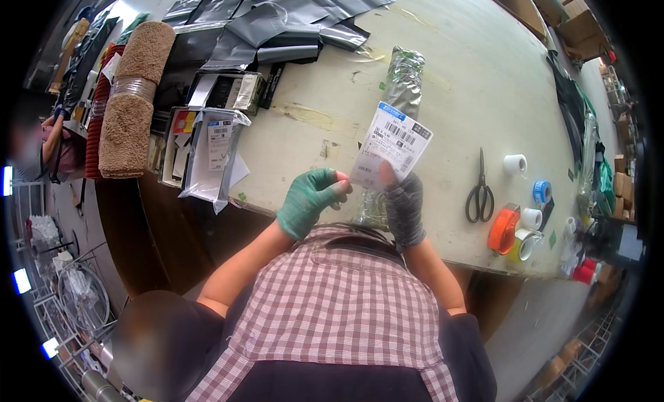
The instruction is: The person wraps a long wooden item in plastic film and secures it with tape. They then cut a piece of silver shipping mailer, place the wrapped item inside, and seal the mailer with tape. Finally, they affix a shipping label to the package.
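My right hand (405, 207), in a dark grey glove with bare fingertips, holds a white shipping label (398, 141) with a blue strip and barcodes, its thumb on the label's lower part. My left hand (309, 200), in a green glove with bare fingertips, pinches at the label's lower left corner. Under the label a long package in shiny grey plastic (404, 77) lies lengthwise on the table, its near end by my checked apron (339, 298). The label and my right hand hide its middle.
Black-handled scissors (480, 194), an orange tape dispenser (503, 229) and several tape rolls (515, 165) lie at right. At left are a rolled tan rug (131, 105) and a tray with labels (220, 184). Grey plastic bags (277, 29) cover the far left table (297, 136). Another person (52, 143) is at far left.
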Demonstrator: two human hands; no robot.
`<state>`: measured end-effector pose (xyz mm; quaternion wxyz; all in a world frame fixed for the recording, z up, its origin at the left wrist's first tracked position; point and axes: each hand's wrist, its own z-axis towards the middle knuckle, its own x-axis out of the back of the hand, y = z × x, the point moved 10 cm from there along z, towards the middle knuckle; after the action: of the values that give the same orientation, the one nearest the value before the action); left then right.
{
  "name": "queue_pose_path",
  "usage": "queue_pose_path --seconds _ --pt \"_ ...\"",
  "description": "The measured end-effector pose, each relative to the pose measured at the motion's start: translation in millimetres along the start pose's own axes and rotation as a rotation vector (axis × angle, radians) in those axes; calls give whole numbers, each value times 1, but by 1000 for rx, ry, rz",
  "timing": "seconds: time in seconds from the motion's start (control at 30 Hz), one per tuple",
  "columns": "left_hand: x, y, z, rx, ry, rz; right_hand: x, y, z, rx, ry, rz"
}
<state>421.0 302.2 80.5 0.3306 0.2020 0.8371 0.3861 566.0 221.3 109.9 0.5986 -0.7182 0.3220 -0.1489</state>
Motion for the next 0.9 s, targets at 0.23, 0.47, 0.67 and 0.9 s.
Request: queue_pose_path --seconds 0.23,0.47,0.67,0.9 --pt "-11 1 -1 8 -86 25 -1 -5 8 152 -6 -87" --pt "-26 5 -2 -9 -156 -110 -24 -13 -10 180 -245 -426" --pt "-29 15 -2 -129 -47 137 -44 5 -25 -125 -381 -167" --pt "140 -69 -31 -1 179 156 132 -39 49 671 232 -571"
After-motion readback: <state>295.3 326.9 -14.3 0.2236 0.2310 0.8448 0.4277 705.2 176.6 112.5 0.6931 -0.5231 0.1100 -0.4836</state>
